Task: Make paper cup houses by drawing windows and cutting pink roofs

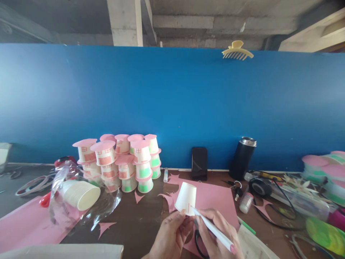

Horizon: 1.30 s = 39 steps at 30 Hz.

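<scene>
The left hand point(172, 235) is closed around a white paper cup point(186, 198), held upside down near 6 o'clock, just above the pink paper point(215, 198) on the bench point(140, 223). The right hand point(218, 232) is closed on a white pen point(212, 228), and its tip touches the cup's side, where a few red lines show. This cup looks only just begun. At 10 o'clock, a stack of finished cup houses point(124, 162) has pink roofs. More plain cups point(81, 194) wait in a clear bag at 9 o'clock. No writing can be read anywhere.
</scene>
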Available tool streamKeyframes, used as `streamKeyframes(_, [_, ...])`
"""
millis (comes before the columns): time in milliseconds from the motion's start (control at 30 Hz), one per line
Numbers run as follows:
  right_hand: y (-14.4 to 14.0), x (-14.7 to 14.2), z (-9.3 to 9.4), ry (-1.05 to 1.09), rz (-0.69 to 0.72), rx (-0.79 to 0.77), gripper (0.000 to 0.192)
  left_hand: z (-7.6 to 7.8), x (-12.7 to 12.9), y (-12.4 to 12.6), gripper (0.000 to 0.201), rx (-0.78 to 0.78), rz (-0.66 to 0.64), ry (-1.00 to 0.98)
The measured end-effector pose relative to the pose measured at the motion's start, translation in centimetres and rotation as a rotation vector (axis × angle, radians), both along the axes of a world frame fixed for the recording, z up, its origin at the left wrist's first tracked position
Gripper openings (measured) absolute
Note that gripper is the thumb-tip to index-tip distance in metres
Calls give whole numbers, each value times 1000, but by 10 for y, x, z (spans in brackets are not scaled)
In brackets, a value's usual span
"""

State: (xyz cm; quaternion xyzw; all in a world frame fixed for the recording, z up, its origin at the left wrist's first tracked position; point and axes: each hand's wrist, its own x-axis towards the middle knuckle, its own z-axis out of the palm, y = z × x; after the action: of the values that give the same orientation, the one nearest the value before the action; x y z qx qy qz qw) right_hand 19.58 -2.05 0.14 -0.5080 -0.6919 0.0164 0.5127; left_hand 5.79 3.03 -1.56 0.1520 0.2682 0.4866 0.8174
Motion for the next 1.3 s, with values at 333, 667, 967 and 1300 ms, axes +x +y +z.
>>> streamKeyframes(333, [2,1,-1,-8,-22,-4,10,4,-1,0,11,-43,-6,5])
streamKeyframes(667, [0,1,-1,-19,-26,-17,9,7,-2,-2,15,-54,-16,4])
streamKeyframes(967, [3,1,-2,-14,-34,1,10,7,-2,-2,6,-16,-49,-13])
streamKeyframes(1300, [2,-1,0,-56,-34,21,12,6,-3,-3,19,43,-65,-10])
